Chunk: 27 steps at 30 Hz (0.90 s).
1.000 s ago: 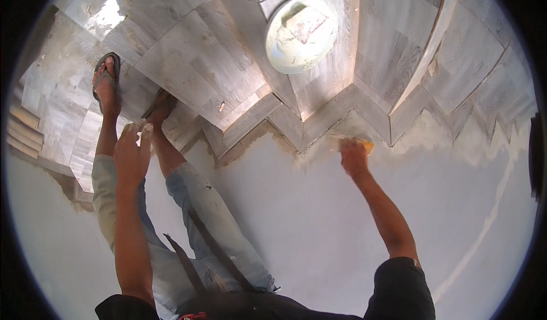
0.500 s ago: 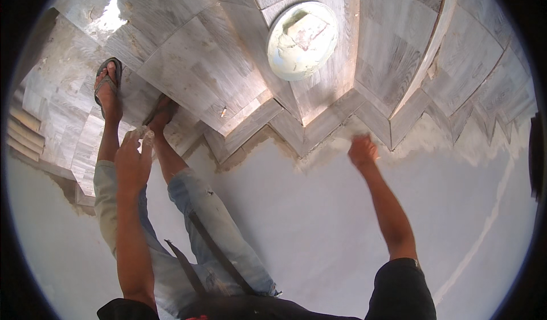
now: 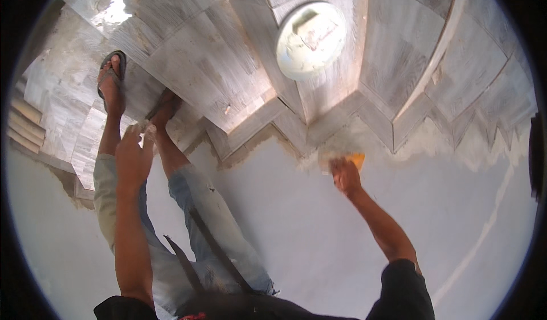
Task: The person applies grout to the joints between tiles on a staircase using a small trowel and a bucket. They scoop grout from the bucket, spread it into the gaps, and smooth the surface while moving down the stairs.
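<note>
My right hand (image 3: pixel 346 176) is closed round a flat yellow scraper (image 3: pixel 358 160), blurred by motion. It is at the pale wall (image 3: pixel 296 212), over the rough filler strip (image 3: pixel 370 135) just beside the stepped tile skirting (image 3: pixel 333 117). My left hand (image 3: pixel 134 152) hovers before my lower legs, its fingers curled toward the thumb. Whitish matter (image 3: pixel 149 133) shows at its fingertips; whether it is a held lump or a coating is unclear. A round white container (image 3: pixel 312 41) with pale paste in it stands on a stair tread beyond my right hand.
Grey wood-look tiled stairs (image 3: pixel 211 63) run along the wall, with several steps rising to the right. My sandalled feet (image 3: pixel 111 80) are on the tiles at the left. A small scrap (image 3: pixel 227 109) lies on a tread. Rounded step edges (image 3: pixel 25 129) show at far left.
My right hand has moved left and slightly down along the wall, and the yellow scraper has come into sight. My left hand has hardly moved. The view has shifted slightly.
</note>
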Available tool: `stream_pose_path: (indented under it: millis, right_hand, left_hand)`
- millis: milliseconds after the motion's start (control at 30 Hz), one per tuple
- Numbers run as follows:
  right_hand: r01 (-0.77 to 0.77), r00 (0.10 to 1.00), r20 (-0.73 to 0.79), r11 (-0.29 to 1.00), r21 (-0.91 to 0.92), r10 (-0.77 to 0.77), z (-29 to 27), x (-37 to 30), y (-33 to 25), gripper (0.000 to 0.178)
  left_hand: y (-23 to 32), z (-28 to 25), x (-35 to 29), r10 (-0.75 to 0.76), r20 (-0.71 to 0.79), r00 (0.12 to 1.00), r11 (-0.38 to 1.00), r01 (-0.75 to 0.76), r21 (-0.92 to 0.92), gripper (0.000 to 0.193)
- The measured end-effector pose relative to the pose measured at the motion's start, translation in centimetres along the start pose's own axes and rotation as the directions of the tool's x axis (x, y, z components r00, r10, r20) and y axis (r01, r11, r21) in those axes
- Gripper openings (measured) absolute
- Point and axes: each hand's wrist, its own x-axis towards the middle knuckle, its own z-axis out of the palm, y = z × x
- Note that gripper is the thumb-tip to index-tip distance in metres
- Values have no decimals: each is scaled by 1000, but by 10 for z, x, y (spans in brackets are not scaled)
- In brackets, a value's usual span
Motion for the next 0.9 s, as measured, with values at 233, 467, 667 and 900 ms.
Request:
stream_pose_path:
  millis: [233,467,667,900]
  right_hand:
    - [-376,923,-8,900,-222,384,-70,47,22,25]
    - [-53,998,2,962,-267,56,-8,31,-6,29]
    - [47,994,-86,980,-195,-65,-48,23,7,42]
    - [171,980,-74,969,-181,-186,-21,-2,21,39]
  left_hand:
    - [1,-1,2,-10,4,1000,1000,10,-21,37]
    - [-4,5,-1,36,-6,999,999,-35,21,37]
    - [3,6,3,47,7,999,999,-47,5,37]
    - [1,7,4,32,14,999,999,-32,25,36]
